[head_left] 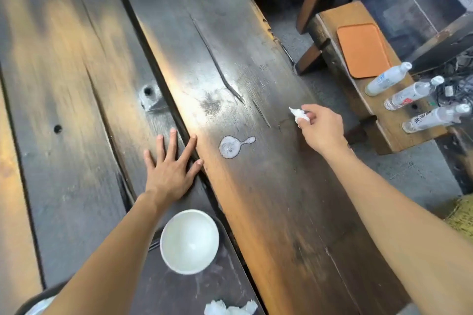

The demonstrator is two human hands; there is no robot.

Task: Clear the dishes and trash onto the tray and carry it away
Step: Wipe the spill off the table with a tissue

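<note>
Head view, clearing in progress. Right hand (pixel 320 128) stretched across the counter (pixel 268 199), thumb and fingertips clamped on a small crumpled tissue (pixel 298 114) near the far edge. Pinched rather than palmed, presumably because so light a scrap needs no more. Contact between tissue and wood not discernible.

Left hand (pixel 170 169) flat on the planks, fingers straight and spread, gripping nothing; probably a brace for the reach.

White bowl (pixel 189 240) upright just beside the left forearm, apparently empty, not yet collected. Second wad of tissue (pixel 230 308) at the bottom edge, near the bowl. Wet patch (pixel 230 147) between the two hands.

Orange tray (pixel 362 50) bare, on a low side counter (pixel 330 16) well apart from the dishes, beside three plastic bottles (pixel 389 79). Hence, judging from this layout, a carry across the gap for each item, or the tray fetched over first.
</note>
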